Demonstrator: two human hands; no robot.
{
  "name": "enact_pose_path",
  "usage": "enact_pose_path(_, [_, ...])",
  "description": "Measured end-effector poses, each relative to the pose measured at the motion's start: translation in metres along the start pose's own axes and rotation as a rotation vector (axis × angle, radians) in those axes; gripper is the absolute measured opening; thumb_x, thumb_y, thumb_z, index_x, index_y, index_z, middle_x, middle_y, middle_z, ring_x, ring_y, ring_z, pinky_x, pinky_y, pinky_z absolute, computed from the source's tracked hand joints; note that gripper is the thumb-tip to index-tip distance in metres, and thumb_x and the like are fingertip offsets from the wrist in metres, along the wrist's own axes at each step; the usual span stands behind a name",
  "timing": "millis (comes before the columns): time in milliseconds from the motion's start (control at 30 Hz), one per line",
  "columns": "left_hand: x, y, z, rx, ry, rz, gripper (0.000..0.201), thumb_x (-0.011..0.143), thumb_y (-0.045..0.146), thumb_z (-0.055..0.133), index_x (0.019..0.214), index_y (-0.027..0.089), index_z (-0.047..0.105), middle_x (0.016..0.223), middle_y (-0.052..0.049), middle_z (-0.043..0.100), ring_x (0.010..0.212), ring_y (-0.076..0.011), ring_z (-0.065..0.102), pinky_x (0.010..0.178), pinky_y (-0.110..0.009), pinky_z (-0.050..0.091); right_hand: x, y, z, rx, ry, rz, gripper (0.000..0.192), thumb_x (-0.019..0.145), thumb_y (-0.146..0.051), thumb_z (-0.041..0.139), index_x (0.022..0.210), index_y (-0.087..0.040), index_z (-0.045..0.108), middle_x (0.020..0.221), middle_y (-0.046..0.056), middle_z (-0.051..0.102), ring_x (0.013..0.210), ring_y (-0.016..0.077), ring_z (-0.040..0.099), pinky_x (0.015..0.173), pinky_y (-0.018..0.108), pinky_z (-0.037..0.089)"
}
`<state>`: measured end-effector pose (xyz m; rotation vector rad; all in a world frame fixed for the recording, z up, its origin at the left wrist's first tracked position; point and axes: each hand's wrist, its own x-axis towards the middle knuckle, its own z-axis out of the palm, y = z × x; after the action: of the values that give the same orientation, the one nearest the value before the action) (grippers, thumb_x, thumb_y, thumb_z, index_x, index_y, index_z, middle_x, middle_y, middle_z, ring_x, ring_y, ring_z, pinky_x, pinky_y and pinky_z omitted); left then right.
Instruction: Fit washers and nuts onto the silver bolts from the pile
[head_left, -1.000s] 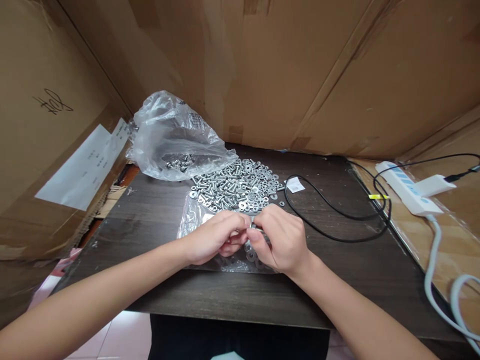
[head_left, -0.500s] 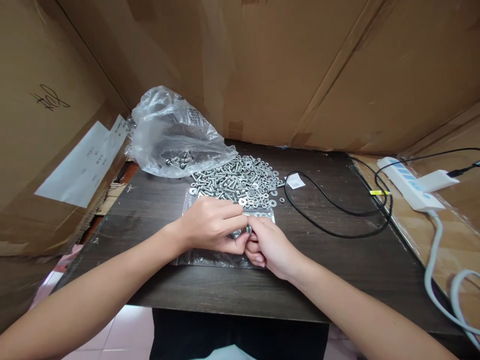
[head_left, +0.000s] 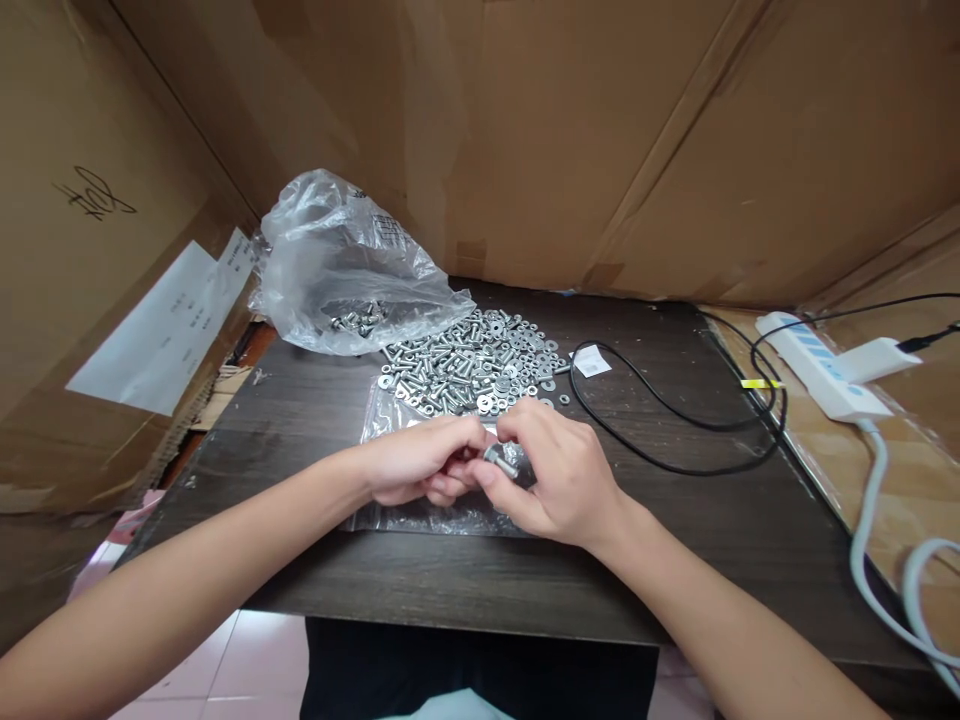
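Nearest us, our left hand (head_left: 420, 470) and right hand (head_left: 559, 470) meet over one flat clear bag (head_left: 390, 515) on the dark table (head_left: 450, 580), fingers pinched shut around a single small bolt (head_left: 501, 462) held between them; we judge we are fitting a washer or nut onto it, which calls for steady alignment and a twist. Beyond lies one loose pile of bolts and washers (head_left: 472, 365), too many to count, then one crumpled plastic bag (head_left: 345, 270), one black cable (head_left: 675, 430) and one power strip (head_left: 814, 375).
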<state>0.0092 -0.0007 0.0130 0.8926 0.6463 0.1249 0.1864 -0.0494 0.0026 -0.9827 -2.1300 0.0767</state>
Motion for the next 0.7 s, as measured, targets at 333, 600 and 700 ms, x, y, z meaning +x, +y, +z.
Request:
enact_pose_path(333, [0.005,-0.009,0.001,-0.200,-0.265,-0.173,0.035,0.073,0.041,0.053,0.052,0.018,0.036,0.045,0.009,0.023,0.036,-0.0034,0.010,0.032,-0.017,0.007,0.003,0.001,-0.005,-0.150,0.048,-0.238,0.034,0.092,-0.032,0.054,0.061,-0.020,0.049,0.054,-0.001,0.042,0.054,0.0134,0.035,0.053,0.029,0.028])
enact_pose_path(600, [0.002,-0.008,0.012,0.078,0.075,0.164,0.022,0.079,0.030,0.048,0.062,0.019,0.040,0.049,0.007,0.035,0.040,-0.0058,0.025,0.036,-0.015,0.019,0.004,0.008,-0.009,-0.189,0.026,-0.193,0.042,0.099,-0.033,0.045,0.058,-0.019,0.045,0.053,-0.001,0.042,0.052,0.0130,0.034,0.052,0.030,0.025])
enact_pose_path(700, [0.000,-0.011,0.013,0.399,0.217,0.393,0.019,0.080,0.025,0.048,0.062,0.018,0.044,0.052,0.006,0.039,0.046,-0.0078,0.033,0.042,-0.018,0.028,0.001,0.006,-0.004,-0.086,0.030,-0.083,0.042,0.100,-0.028,0.040,0.059,-0.020,0.043,0.053,-0.001,0.042,0.052,0.0126,0.035,0.053,0.029,0.027])
